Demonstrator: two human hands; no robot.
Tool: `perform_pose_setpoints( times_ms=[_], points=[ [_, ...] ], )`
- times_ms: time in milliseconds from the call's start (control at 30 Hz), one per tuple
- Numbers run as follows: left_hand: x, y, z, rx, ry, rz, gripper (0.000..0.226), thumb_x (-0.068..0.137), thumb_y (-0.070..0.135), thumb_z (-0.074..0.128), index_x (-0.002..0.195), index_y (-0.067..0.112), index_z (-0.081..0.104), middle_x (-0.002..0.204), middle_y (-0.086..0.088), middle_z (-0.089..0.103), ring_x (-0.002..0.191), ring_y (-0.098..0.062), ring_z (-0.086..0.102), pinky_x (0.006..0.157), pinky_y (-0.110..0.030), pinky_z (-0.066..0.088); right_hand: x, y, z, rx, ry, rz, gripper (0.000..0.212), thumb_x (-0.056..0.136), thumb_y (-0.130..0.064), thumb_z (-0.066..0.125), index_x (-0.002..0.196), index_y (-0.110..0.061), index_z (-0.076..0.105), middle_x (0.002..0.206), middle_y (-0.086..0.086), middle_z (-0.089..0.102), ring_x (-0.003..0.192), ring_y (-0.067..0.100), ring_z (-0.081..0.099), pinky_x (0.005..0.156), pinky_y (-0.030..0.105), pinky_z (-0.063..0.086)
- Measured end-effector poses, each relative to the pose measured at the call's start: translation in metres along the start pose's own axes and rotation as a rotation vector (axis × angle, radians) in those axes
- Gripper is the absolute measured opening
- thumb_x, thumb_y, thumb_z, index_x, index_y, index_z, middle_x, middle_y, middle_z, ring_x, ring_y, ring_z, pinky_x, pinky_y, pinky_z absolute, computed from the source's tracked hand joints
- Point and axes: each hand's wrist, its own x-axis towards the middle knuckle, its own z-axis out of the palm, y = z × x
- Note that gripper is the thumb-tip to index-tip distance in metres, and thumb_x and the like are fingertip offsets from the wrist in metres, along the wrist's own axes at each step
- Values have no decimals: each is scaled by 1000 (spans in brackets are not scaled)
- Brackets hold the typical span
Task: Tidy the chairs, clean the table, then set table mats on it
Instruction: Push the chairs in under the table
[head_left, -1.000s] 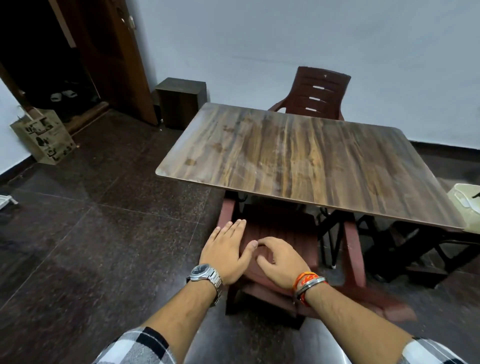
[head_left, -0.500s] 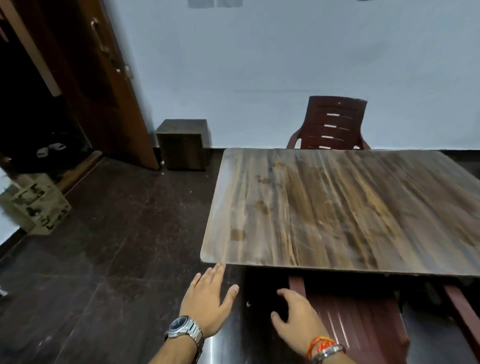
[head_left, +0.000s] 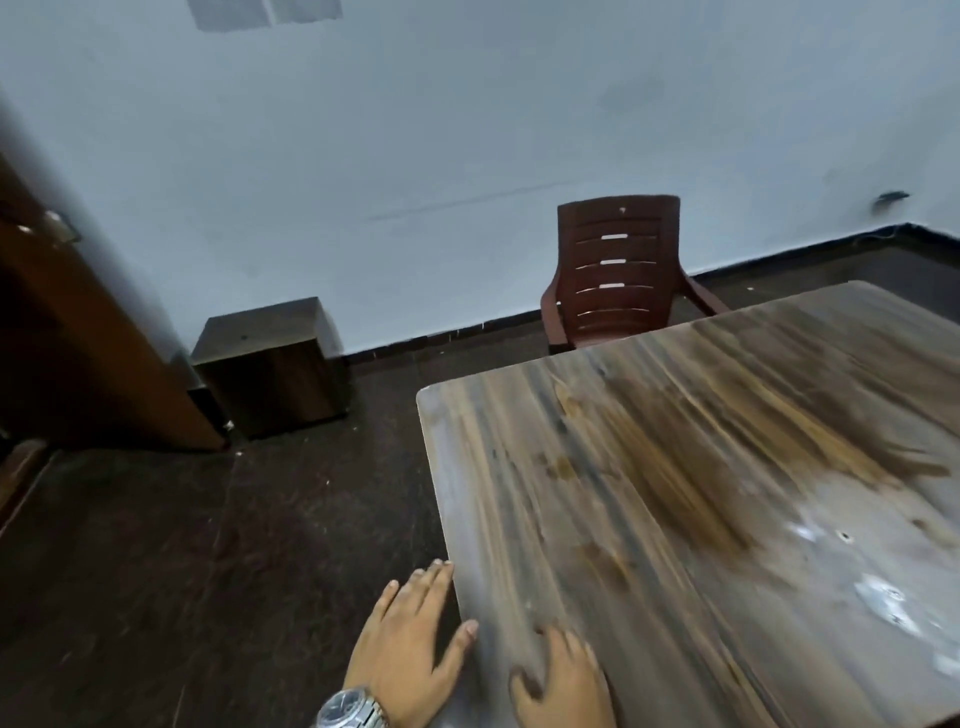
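Note:
A bare wood-grain table (head_left: 675, 493) fills the right half of the view, with pale smudges near its right side. A dark red plastic chair (head_left: 615, 270) stands behind its far edge, facing me, close to the wall. My left hand (head_left: 410, 649), with a steel watch on the wrist, hovers open at the table's near left edge, fingers spread. My right hand (head_left: 563, 686) is over the tabletop near that corner, fingers loosely curled and holding nothing. The chair I was touching earlier is out of sight. No mats are in view.
A small dark wooden cabinet (head_left: 270, 364) sits against the pale blue wall to the left of the table. A brown wooden door (head_left: 78, 338) stands open at the far left. Dark tiled floor (head_left: 208, 545) lies left of the table.
My hands have left the near red chair and risen to the table's corner. My view has lifted and swung left, so the near chair is gone from sight.

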Motion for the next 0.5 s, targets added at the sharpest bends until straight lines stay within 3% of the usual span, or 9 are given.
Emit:
perform_pose_setpoints(
  times_ms=[67,133,233,300,367,433,467,500],
  points=[
    [34,-26,-7,35,28,25,102,64,78,-17,152,32,4,159,17,9,146,-3,8,116,-24,-4,23,-27,10,-20,26,27,57,26,-41,66,80,-24,74,75,-3,74,58,16,69,45,17,48],
    [73,-54,-17,52,9,78,101,64,76,-16,152,31,2,160,17,7,146,-3,4,115,-23,-8,56,-48,30,-45,60,60,56,30,-39,66,82,-21,76,79,0,75,62,16,72,50,21,50],
    [126,-100,-30,62,-36,194,97,67,75,-15,153,30,0,160,16,5,146,-5,2,113,-23,-10,98,-68,70,-21,118,156,59,50,-42,59,106,-22,59,91,4,75,77,22,74,74,25,49],
    [159,-137,-42,38,-34,249,91,75,77,-10,152,31,-2,159,18,1,147,-5,0,116,-26,-8,125,-89,94,0,171,202,58,66,-46,50,118,-21,48,102,10,75,93,28,73,97,18,40],
    [186,-171,-51,39,-37,263,76,89,70,11,153,29,4,157,19,0,147,-8,5,118,-28,-2,147,-108,111,-58,210,229,61,88,-58,31,129,-15,42,119,17,70,126,26,53,114,15,12],
    [214,-206,-67,82,-66,345,71,90,65,29,150,27,28,154,14,18,142,-13,30,115,-30,11,172,-138,123,-131,200,244,80,89,-70,14,135,-9,41,133,15,61,149,13,17,115,22,6],
    [234,-220,-78,83,-67,378,69,89,64,34,146,25,37,152,10,29,137,-15,38,111,-32,15,189,-154,123,-168,205,238,83,90,-70,15,136,-7,44,138,11,56,151,10,10,115,24,5],
    [256,-231,-91,109,-37,387,69,89,64,35,145,24,38,152,8,34,137,-16,40,110,-34,15,208,-170,121,-212,217,244,83,90,-69,20,138,-6,46,143,8,50,150,12,17,116,24,3]
  ],
)
